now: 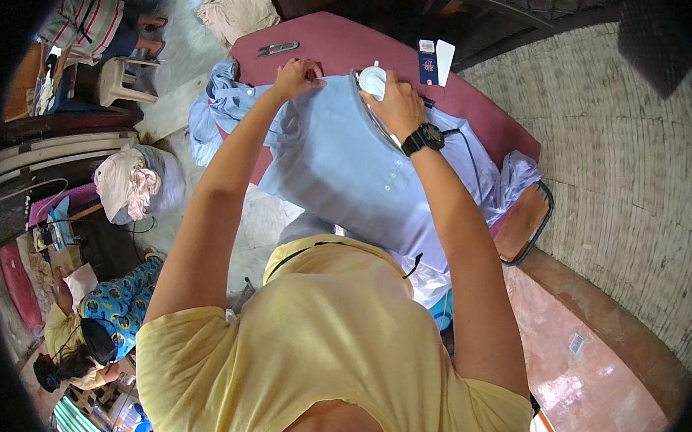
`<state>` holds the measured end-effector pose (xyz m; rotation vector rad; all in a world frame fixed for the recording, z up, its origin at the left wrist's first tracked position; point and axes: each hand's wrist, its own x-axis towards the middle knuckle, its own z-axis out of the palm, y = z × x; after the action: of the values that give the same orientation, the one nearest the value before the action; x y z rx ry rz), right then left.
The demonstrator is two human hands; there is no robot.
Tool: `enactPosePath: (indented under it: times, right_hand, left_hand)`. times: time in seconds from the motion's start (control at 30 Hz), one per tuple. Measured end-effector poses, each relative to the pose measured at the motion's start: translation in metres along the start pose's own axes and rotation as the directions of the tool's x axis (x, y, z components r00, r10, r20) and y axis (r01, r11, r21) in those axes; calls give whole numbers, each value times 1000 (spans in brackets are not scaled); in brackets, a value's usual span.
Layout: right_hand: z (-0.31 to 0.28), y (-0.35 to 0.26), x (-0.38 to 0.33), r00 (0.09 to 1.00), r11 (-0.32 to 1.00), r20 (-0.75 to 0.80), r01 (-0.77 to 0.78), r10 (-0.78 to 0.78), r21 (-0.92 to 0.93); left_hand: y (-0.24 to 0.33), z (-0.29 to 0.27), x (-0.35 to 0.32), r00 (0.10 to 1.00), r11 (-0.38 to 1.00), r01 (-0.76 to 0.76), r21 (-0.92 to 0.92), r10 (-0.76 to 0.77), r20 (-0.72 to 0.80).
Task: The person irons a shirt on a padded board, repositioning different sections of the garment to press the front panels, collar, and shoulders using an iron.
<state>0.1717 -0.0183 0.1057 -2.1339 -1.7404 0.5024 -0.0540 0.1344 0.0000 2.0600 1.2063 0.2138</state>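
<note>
A light blue buttoned shirt (326,151) lies spread over a maroon-covered ironing board (325,44), its cloth hanging over the near side. My right hand (400,108) is closed around the handle of a clothes iron (372,81) with a white and pale green top. The iron rests on the shirt near its far edge, and its soleplate is mostly hidden. At the shirt's far left edge is my left hand (297,78), fingers bent and a little apart, the fingertips at the cloth. Bunched shirt fabric (230,98) lies left of that hand.
Thread snips (279,48) and dark and white tags (434,63) lie on the board's far part. A dark cord (469,140) runs right from the iron. Cloth bundles (138,179) and a plastic chair (128,82) stand left; another person (94,319) is at lower left.
</note>
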Motion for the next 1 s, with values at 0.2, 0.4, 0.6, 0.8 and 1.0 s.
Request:
enactPosePath:
  times: [0.2, 0.4, 0.6, 0.8, 1.0]
  right_hand:
    - [-4, -8, 11, 999, 999, -17, -48, 48, 6]
    - [-49, 47, -79, 993, 988, -33, -106, 110, 112]
    - [-64, 116, -138, 955, 985, -240, -170, 172, 31]
    - [-68, 139, -112, 900, 940, -306, -338, 309, -46]
    - [-67, 153, -82, 848, 899, -331, -437, 413, 3]
  left_hand:
    - [6, 1, 10, 997, 995, -79, 62, 79, 3]
    - [33, 28, 44, 958, 955, -191, -229, 131, -254]
    - [142, 92, 90, 943, 978, -198, 72, 210, -256]
    - [190, 131, 134, 995, 928, -80, 364, 97, -27]
    - [185, 138, 169, 994, 991, -112, 80, 113, -13]
